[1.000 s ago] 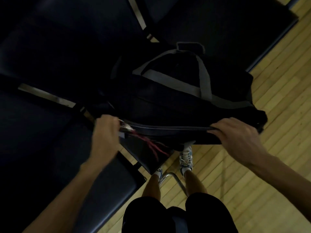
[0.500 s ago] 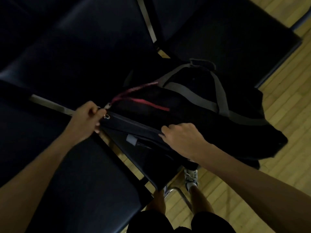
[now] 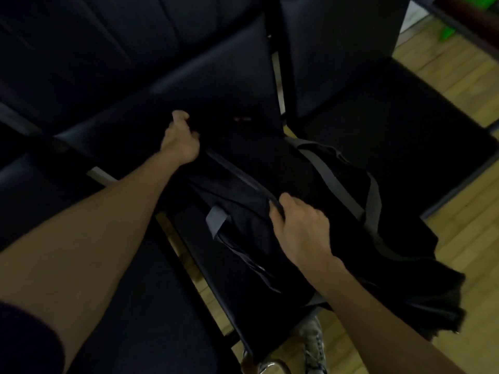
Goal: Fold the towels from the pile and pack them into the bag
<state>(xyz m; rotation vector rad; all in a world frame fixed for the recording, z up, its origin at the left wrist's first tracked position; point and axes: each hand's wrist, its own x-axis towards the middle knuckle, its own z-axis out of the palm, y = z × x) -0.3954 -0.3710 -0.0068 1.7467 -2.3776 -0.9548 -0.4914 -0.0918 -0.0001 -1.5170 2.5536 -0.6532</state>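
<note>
Bag [image 3: 283, 179] gripped by left hand [image 3: 179, 143], right hand [image 3: 299, 230]; contents lost in dark.

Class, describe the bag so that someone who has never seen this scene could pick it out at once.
Find the row of dark padded seats on the pale wooden floor. The bag lies across one seat, gripped by the left hand at its far end and the right hand along its top. Its grey straps set it apart from the plain dark seats.
</note>
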